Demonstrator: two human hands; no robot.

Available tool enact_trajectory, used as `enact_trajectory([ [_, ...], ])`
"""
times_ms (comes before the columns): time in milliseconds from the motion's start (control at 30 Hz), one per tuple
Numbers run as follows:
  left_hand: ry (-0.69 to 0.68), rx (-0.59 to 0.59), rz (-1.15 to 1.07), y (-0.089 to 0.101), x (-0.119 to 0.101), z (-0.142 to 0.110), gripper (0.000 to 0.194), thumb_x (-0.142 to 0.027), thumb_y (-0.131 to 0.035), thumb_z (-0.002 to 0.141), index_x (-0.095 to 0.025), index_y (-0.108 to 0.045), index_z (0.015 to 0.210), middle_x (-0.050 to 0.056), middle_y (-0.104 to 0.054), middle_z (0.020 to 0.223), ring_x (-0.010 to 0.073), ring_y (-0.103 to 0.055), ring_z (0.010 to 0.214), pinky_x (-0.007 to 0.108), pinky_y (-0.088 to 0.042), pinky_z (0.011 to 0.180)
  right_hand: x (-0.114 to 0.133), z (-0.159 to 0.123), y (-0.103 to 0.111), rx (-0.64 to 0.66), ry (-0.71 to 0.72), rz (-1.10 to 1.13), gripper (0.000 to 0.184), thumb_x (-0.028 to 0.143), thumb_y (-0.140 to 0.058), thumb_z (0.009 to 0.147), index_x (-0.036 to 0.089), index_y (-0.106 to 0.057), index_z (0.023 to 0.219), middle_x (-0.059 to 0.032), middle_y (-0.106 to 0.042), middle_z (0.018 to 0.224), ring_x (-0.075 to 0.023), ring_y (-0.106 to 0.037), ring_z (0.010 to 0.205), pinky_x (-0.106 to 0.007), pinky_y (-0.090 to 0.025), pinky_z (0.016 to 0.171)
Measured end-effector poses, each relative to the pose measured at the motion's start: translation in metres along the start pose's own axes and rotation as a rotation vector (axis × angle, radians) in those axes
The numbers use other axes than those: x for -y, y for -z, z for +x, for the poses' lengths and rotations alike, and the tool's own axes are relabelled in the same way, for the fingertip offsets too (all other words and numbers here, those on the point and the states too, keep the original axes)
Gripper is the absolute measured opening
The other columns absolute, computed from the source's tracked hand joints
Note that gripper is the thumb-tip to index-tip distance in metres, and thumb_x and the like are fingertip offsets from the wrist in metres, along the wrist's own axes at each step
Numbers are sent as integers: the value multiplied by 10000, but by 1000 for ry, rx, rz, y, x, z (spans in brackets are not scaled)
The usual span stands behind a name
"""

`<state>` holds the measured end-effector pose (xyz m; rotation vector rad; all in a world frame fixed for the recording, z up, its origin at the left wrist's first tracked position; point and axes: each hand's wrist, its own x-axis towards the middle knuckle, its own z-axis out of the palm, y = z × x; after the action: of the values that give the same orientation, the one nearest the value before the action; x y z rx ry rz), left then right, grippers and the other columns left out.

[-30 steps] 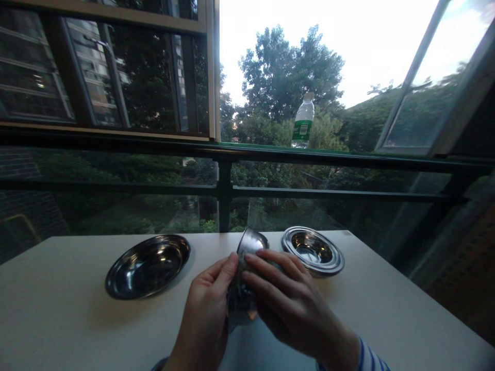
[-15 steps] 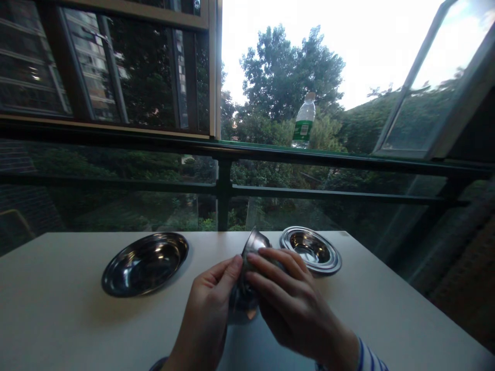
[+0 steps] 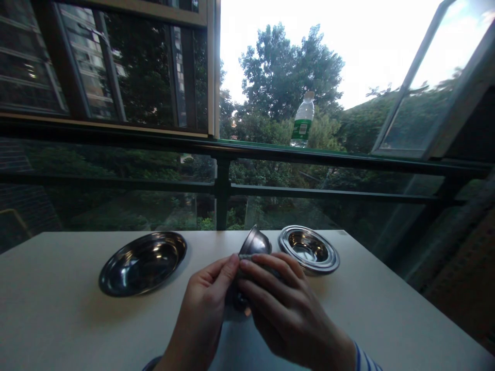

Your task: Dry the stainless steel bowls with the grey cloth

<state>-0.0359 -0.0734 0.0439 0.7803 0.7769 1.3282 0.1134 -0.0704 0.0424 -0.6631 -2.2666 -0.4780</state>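
Near the table's middle, my left hand (image 3: 211, 304) grips the rim of a small steel bowl (image 3: 256, 242), its thumb along the edge. The bowl is tilted on its side, and much of it is hidden behind my hands. My right hand (image 3: 284, 304) lies across the bowl's outer side with its fingers bent together. Under those fingertips a strip of greyish-green cloth or pad (image 3: 246, 256) shows; most of it is covered, so its kind is unclear.
A wide steel bowl (image 3: 143, 264) rests on the white table (image 3: 69, 330) at the left. Several nested steel dishes (image 3: 286, 241) sit at the right. Beyond the table runs a dark railing (image 3: 166, 144), with a green-labelled plastic bottle (image 3: 301, 129) above it. A dark rim (image 3: 151, 364) shows at the bottom edge.
The fingers of my right hand have slid down and slightly left over the bowl, baring more of its upper outer side. My left hand keeps its grip.
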Motion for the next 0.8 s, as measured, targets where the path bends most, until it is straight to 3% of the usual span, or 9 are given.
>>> enact_trajectory([
  [167,-6,-63,-8,-2,2,0,234,-342,-702,670,-140,-714,789,17,-659,624,116,-592,569,201,-465,537,-6,-5,-7,-45,-160,-91,382,190,-468,868,104,-485,1241,-143,-524,1260,-268,-448,1138,-444,-406,909],
  [367,-38,-150,-97,-3,-3,-1,205,-283,-705,673,-143,-708,823,4,-656,629,106,-592,555,185,-454,502,9,-5,-14,-64,-42,-111,404,219,-521,830,97,-524,1215,-162,-512,1232,-287,-451,1082,-426,-436,848],
  [533,5,-106,-110,-2,-1,-3,230,-298,-695,686,-143,-702,856,12,-664,661,109,-598,569,188,-455,495,7,-4,-15,-87,-155,-141,425,207,-504,842,91,-486,1251,-175,-457,1264,-301,-403,1137,-451,-395,893],
  [700,-28,-134,-162,-2,-4,-2,176,-268,-703,680,-145,-704,805,1,-661,638,99,-594,560,178,-454,507,11,-5,-17,-127,-8,-121,382,182,-530,814,120,-545,1191,-134,-512,1204,-267,-444,1092,-411,-392,902],
  [800,-29,-113,-135,-2,-3,-3,191,-278,-695,690,-142,-704,824,5,-664,642,101,-592,557,187,-459,517,7,-4,-15,-136,-70,-122,377,177,-524,823,126,-537,1196,-136,-513,1210,-272,-443,1101,-437,-382,909],
])
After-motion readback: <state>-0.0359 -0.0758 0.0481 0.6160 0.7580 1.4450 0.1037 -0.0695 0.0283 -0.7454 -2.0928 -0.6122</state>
